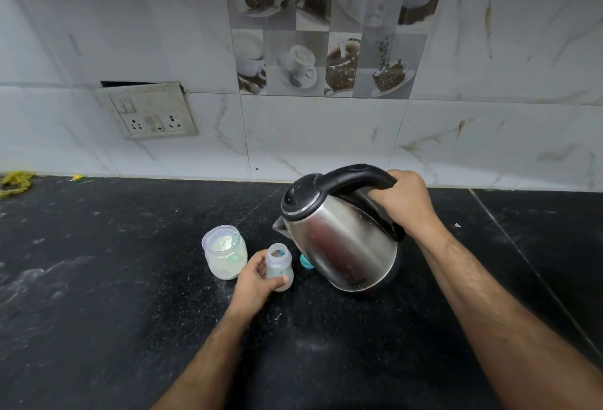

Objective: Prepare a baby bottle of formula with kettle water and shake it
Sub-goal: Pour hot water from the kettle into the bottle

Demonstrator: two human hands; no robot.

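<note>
- The black stone counter (pixel 114 295) fills the lower half of the frame; two bare forearms reach in from the bottom edge.
- Lower centre: the left hand (pixel 257 279) is wrapped round a small clear baby bottle (pixel 279 266), thumb across its front. The bottle stands upright on the counter, mouth uncapped — faint print on its side is too blurred to read.
- Just left of it stands a lidless clear jar (pixel 224 252) of pale formula powder, with what looks like a scoop inside.
- Right of centre: the right hand (pixel 403 202) grips the black handle of a stainless steel kettle (pixel 339 236), tilted left, its lid closed and its spout above and close to the bottle's mouth. A small mark low on the kettle body is illegible.
- A teal cap (pixel 306 262) peeks out between bottle and kettle.
- Far edge, upper left: a yellow tangle (pixel 14 182) by the wall.
- Behind — marbled white tiles, a grimy socket plate (pixel 148 111) at left, and a coffee-cup picture tile (pixel 326 24) at top centre.
</note>
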